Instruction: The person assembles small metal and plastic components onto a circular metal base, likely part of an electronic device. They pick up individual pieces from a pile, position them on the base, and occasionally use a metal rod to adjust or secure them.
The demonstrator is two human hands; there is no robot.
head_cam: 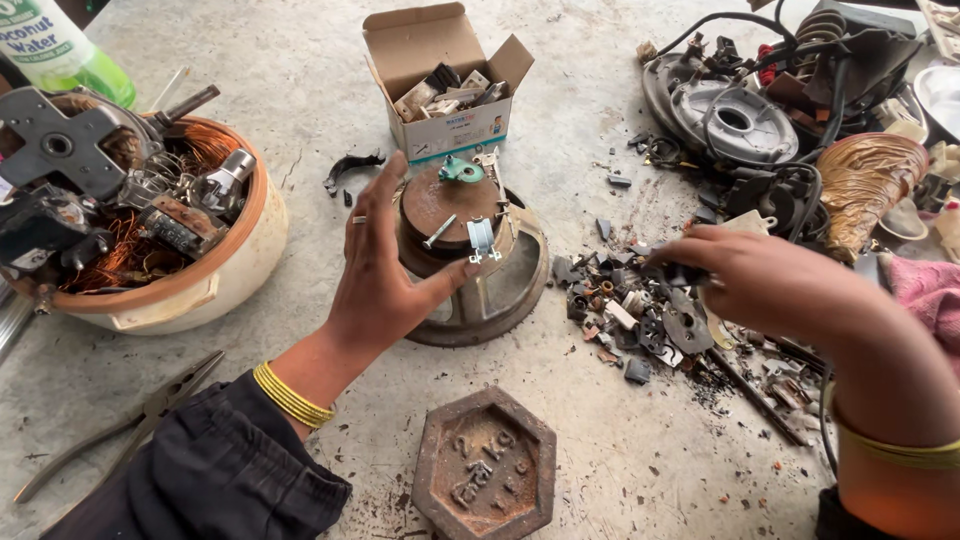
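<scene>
Near the middle of the concrete floor [300, 90], the left hand [380, 270] is open, fingers spread, just beside the round rusty speaker magnet [450, 215] on its right. The right hand [760, 275] pinches a small dark piece [683, 272] over the scrap pile [640, 320].

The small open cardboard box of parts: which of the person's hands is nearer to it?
Left. The left hand hangs just below the cardboard box; the right hand is off to its right, fingers in the scrap pile.
</scene>
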